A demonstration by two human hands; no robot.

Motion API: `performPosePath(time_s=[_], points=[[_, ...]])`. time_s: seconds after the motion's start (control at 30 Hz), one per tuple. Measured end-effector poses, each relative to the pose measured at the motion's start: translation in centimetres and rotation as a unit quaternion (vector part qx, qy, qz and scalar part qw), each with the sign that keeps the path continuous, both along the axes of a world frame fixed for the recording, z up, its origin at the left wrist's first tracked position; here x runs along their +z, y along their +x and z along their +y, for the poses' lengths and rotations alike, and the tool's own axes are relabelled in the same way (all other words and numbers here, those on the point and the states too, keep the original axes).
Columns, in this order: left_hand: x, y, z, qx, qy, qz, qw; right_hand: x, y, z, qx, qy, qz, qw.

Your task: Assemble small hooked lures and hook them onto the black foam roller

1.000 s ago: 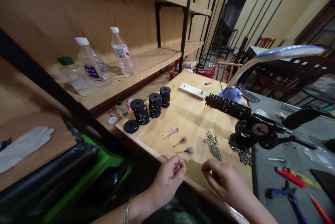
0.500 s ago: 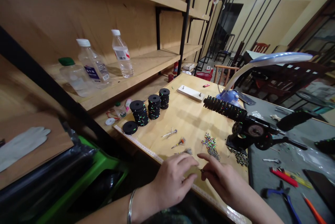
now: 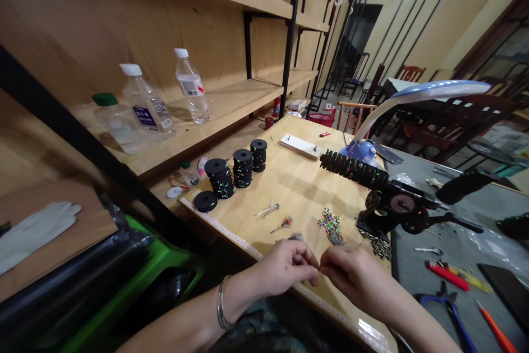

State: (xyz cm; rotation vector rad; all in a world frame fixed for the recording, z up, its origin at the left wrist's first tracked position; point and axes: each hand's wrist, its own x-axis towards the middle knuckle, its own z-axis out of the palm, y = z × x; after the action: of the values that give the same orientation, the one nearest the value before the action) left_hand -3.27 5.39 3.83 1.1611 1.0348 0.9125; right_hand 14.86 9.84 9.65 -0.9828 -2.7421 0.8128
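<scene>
My left hand and my right hand meet fingertip to fingertip above the near edge of the wooden table. Both are closed in a pinch, and whatever lies between the fingers is too small to make out. Just beyond them is a pile of small multicoloured beads, with a heap of small metal pieces to its right. Small bundles of thin pieces lie left of the pile, one white and one orange-tipped. A silver bracelet circles my left wrist.
Stacked black spools stand at the table's left edge. A black hand-cranked winder and a blue lamp stand to the right. Pliers and a red cutter lie on the grey mat. Bottles sit on the shelf.
My hands have come together. The left fingers, spread before, are now curled into a pinch, and the right fingers have closed up against them.
</scene>
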Motion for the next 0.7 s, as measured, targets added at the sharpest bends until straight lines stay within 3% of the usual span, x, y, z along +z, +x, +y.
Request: performPosePath(time_s=[0.1,0.23,0.53,0.7], points=[[-0.5,-0.2,0.2,-0.023,-0.078,-0.089,0.993,0.0,0.1,0.3,0.017,0.038,0.003,0.999],[-0.5,-0.7,0.0,-0.005,-0.122,-0.124,0.985,0.2,0.7,0.9,0.001,0.040,0.007,0.999],[-1.0,-0.7,-0.8,0.013,-0.156,-0.155,0.975,0.2,1.3,1.5,-0.026,0.000,0.015,1.000],[-1.2,-0.9,-0.7,0.001,-0.137,-0.157,0.978,0.4,1.3,1.5,-0.036,-0.014,0.025,0.999]])
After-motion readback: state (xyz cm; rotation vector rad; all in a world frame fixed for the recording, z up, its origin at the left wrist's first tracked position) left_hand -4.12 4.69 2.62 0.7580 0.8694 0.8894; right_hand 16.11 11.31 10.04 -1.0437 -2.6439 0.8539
